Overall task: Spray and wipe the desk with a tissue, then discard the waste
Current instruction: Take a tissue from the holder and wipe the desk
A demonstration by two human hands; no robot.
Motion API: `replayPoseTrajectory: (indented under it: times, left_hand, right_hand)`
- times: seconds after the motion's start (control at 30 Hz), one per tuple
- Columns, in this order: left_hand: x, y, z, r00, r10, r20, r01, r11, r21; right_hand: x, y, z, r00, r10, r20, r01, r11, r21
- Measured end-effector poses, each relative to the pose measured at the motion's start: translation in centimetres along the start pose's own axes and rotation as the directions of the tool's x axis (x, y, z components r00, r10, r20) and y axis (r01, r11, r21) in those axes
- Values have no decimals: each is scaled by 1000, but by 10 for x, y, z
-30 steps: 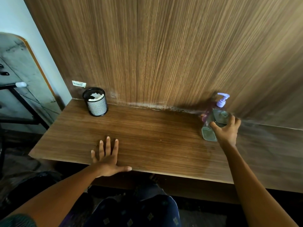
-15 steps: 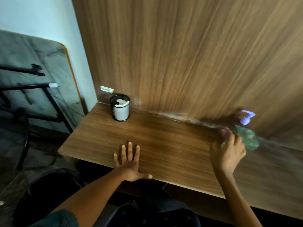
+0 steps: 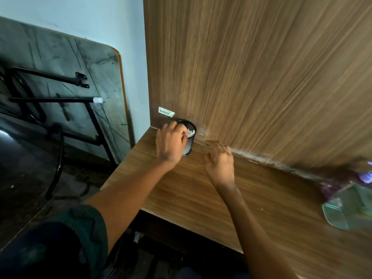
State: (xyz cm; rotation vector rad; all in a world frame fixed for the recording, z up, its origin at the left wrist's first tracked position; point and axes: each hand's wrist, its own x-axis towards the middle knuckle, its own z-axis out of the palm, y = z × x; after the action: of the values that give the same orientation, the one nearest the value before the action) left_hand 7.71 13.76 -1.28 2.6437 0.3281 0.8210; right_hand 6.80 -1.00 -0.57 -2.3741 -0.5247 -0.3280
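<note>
A black mesh cup [image 3: 188, 144] stands at the desk's back left corner with white tissue [image 3: 190, 132] sticking out of it. My left hand [image 3: 170, 142] is over the cup, its fingers curled onto the tissue at the rim. My right hand [image 3: 220, 164] hovers just right of the cup above the wooden desk [image 3: 267, 200], fingers loosely bent and holding nothing. The clear pump bottle [image 3: 350, 204] with a purple pump head [image 3: 365, 176] stands blurred at the far right, away from both hands.
A wood-panel wall [image 3: 251, 77] rises behind the desk with a small label [image 3: 166, 111] stuck above the cup. A folded table [image 3: 60, 87] with black legs leans on the wall to the left. The desk's left edge drops to a dark floor.
The view swung left. My left hand lifted off the desk and reached the cup. My right hand let go of the bottle and moved left toward the cup.
</note>
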Motion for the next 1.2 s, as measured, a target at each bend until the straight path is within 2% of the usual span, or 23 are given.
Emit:
replayPoseTrajectory:
  times: [0.13,0.27,0.33,0.4,0.5,0.57,0.67,0.77,0.9,1.0,1.03,1.1,1.17,1.2]
  left_hand:
    - [40,-14,15,964,-230,132,225,973,49]
    - [60,-15,31,797,-421,433,382,907,178]
    - [66,-16,40,747,-456,484,420,888,188]
    - [70,-18,45,748,-473,466,430,880,203]
    - [70,-13,37,811,-443,383,431,894,123]
    - [72,-6,22,830,-449,331,497,865,-73]
    - [80,6,-9,859,-412,305,510,745,-430]
    - [87,19,-45,860,-384,336,508,584,-633]
    - [73,52,-89,894,-295,339,447,509,-736]
    - [31,84,-97,856,-192,480,513,427,-745]
    - [15,90,-94,835,-175,521,541,434,-721]
    - [-18,103,-86,795,-143,589,586,429,-687]
    - [-46,111,-78,764,-128,632,626,383,-679]
    - [-56,114,-73,755,-124,644,638,366,-678]
  right_hand:
    - [3,3,7,999,14,-41,-9,994,108]
    - [-8,16,10,995,91,-48,-79,973,215]
    - [-12,21,9,989,132,-62,-113,964,240]
    - [-17,22,6,986,152,-63,-131,957,260]
    - [-23,23,-1,981,183,-70,-155,944,292]
    - [-26,24,-10,975,198,-98,-159,937,310]
    - [-28,22,-25,960,258,-107,-203,907,370]
    - [-28,14,-38,932,358,-55,-286,820,495]
    - [-27,-7,-60,908,417,30,-320,648,691]
    - [-29,-20,-80,917,365,163,-328,452,830]
    - [-29,-21,-81,922,334,194,-331,426,842]
    - [-38,-22,-91,922,339,188,-339,472,814]
    - [-53,-16,-102,874,461,152,-383,464,799]
    - [-60,-10,-106,836,523,166,-414,402,817]
